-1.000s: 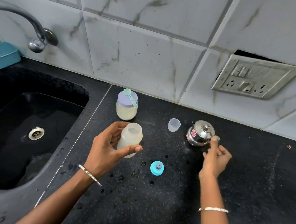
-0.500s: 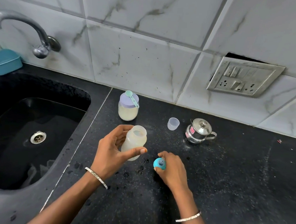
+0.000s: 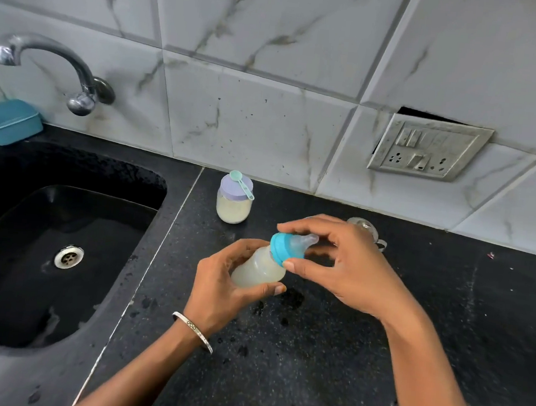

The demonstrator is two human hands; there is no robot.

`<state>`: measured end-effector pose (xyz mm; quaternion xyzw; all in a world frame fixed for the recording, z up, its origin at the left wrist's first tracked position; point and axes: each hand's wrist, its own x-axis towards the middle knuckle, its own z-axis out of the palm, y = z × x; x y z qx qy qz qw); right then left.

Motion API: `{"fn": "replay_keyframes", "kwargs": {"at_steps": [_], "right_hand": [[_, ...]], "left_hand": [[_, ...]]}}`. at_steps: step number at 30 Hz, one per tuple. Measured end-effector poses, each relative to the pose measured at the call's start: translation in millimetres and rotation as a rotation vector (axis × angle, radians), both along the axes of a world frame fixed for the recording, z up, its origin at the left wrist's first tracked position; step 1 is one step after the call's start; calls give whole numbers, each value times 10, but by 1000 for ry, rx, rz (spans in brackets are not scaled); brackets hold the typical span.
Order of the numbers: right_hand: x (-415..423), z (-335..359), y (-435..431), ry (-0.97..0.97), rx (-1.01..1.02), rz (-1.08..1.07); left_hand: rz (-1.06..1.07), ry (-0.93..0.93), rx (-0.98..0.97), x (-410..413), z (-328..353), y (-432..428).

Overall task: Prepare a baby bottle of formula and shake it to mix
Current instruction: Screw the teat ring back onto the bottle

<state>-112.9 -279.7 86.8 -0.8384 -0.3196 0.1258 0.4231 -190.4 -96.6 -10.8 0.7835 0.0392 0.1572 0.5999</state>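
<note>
My left hand (image 3: 219,283) grips the body of a small translucent baby bottle (image 3: 258,267) holding pale milky liquid, tilted to the right above the black counter (image 3: 311,354). The blue teat cap (image 3: 283,248) with its clear nipple sits on the bottle's mouth. My right hand (image 3: 348,269) pinches the blue ring between thumb and fingers. A formula jar (image 3: 234,201) with a lilac lid and a teal scoop (image 3: 242,184) lying on it stands behind, near the wall.
A black sink (image 3: 59,248) with a steel drain lies to the left, under a chrome tap (image 3: 54,64). A teal tub (image 3: 7,120) sits at the sink's far corner. The steel pot (image 3: 364,227) is mostly hidden behind my right hand. A socket plate (image 3: 429,146) hangs on the tiled wall.
My right hand left the steel pot, picked the blue teat cap off the counter and brought it onto the bottle's mouth. The bottle has tilted right.
</note>
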Motion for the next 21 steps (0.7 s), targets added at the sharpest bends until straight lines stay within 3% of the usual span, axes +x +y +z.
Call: {"fn": "replay_keyframes", "kwargs": {"at_steps": [7, 16, 21], "right_hand": [[-12, 233, 53, -171, -316, 137], [-46, 270, 16, -161, -315, 81], [-62, 360, -56, -52, -301, 167]], "left_hand": [[-25, -36, -30, -35, 70, -62], [-81, -41, -78, -60, 140, -95], [-147, -35, -66, -26, 141, -102]]}}
